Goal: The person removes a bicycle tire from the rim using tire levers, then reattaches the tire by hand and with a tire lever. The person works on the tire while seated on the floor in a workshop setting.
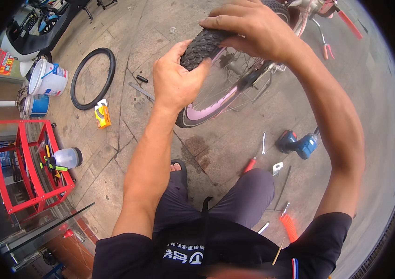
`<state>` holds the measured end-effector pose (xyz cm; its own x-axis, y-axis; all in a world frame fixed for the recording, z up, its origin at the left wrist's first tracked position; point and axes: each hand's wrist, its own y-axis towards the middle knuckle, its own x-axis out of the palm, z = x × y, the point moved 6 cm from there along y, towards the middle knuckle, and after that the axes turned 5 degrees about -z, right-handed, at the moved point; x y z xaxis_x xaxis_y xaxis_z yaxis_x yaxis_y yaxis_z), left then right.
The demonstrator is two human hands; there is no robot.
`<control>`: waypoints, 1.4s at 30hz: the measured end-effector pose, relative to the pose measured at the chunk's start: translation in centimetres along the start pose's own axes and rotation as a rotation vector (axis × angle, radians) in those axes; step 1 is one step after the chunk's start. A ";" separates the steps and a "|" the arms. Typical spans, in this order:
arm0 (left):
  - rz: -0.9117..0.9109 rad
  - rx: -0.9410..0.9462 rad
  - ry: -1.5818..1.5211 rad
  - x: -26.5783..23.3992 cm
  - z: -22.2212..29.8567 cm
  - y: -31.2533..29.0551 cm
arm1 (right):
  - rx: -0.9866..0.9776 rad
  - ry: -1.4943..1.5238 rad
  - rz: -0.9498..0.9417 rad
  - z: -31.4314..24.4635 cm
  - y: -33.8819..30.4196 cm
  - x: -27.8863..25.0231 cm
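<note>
A bicycle wheel with a pink rim [196,113] and a knobbly black tyre [203,48] stands in front of me, part of a bicycle whose frame lies toward the top right. My left hand [178,76] is closed round the tyre, its thumb on the near side of the tread. Farther up the same tyre, my right hand [255,29] grips across it with fingers over the top and thumb underneath. The tyre's far part is hidden behind my right hand.
A loose black tyre [75,95], a yellow box [102,114] and a flat metal bar [141,90] lie left. A red tool cart [23,207] and white bucket [51,80] stand beyond. Right are a blue cordless power tool [305,145], a wrench [264,143] and an orange coiled hose [289,227].
</note>
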<state>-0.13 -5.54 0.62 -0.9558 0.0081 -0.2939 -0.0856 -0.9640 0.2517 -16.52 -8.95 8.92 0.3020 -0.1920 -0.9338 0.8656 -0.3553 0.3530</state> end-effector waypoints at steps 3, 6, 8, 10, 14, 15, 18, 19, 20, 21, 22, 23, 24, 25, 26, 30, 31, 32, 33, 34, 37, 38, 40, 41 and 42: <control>0.075 -0.044 0.072 -0.7 0.6 -1.1 | 0.052 0.031 0.030 -0.2 0.8 0.6; 0.081 -0.045 0.042 -0.4 -0.2 -0.6 | 0.080 0.077 0.044 0.0 0.9 0.5; 0.059 -0.047 0.071 -0.8 0.1 -0.6 | 0.084 0.134 -0.023 0.4 1.4 0.3; 0.041 -0.053 0.070 -1.1 0.0 -0.5 | 0.070 0.197 -0.144 0.8 2.4 -0.3; 0.048 -0.018 0.081 -1.0 0.2 -0.2 | -0.032 0.257 -0.170 1.4 2.5 -0.6; 0.050 0.004 0.095 -1.0 0.3 -0.2 | -0.022 0.203 -0.171 1.3 2.4 -0.8; 0.055 0.053 0.115 -0.8 0.8 -0.4 | -0.033 0.128 -0.101 1.2 1.7 -0.6; 0.057 0.067 0.118 -0.7 1.0 -0.5 | -0.034 0.119 -0.074 1.1 1.6 -0.6; 0.063 0.029 0.105 -0.6 0.9 -0.4 | -0.035 0.109 -0.046 1.1 1.6 -0.6; 0.067 -0.011 0.095 -0.6 0.9 -0.4 | -0.036 0.102 -0.016 1.1 1.5 -0.6; 0.071 -0.049 0.085 -0.6 0.8 -0.4 | -0.033 0.131 0.003 1.3 1.6 -0.5; 0.072 -0.047 0.067 -0.6 0.7 -0.4 | -0.030 0.160 0.020 1.7 1.7 -0.3; 0.076 -0.046 0.047 -0.7 0.4 -0.3 | -0.030 0.189 0.037 1.8 2.0 -0.3; 0.079 -0.044 0.027 -0.8 0.2 -0.2 | -0.018 0.231 0.027 1.9 2.2 -0.3; 0.064 -0.059 0.019 -0.8 0.1 -0.2 | -0.005 0.272 0.016 2.0 2.5 -0.5; 0.060 0.005 0.014 -0.9 0.0 -0.1 | 0.169 0.414 -0.170 2.4 3.6 -0.6; 0.073 0.057 0.015 -1.0 0.2 -0.1 | 0.177 0.479 -0.199 2.5 3.8 -0.7; 0.067 0.049 -0.006 -1.0 0.1 -0.1 | 0.220 0.495 -0.256 2.8 4.0 -0.5; 0.058 0.043 -0.028 -1.0 0.2 -0.1 | 0.266 0.511 -0.312 3.0 4.2 -0.3; 0.049 0.036 -0.049 -1.0 0.3 -0.1 | 0.312 0.526 -0.369 3.2 4.2 0.0; 0.035 0.033 -0.064 -1.0 0.2 -0.1 | 0.323 0.601 -0.427 3.1 4.8 -0.3; 0.033 0.029 -0.059 -1.0 0.1 -0.1 | 0.333 0.636 -0.454 3.1 4.9 -0.3; 0.036 0.018 -0.046 -1.1 -0.2 -0.2 | 0.298 0.594 -0.461 2.5 4.8 -0.5; 0.034 0.021 -0.050 -1.2 -0.2 -0.1 | 0.280 0.573 -0.465 2.3 4.7 -0.6; 0.029 0.023 -0.058 -1.2 -0.1 -0.2 | 0.144 0.460 -0.345 1.9 4.5 -0.9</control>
<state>1.05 -5.39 0.80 -0.9726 -0.0037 -0.2325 -0.0634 -0.9577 0.2807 -13.65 -12.14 11.45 0.1829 0.3618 -0.9141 0.8911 -0.4538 -0.0013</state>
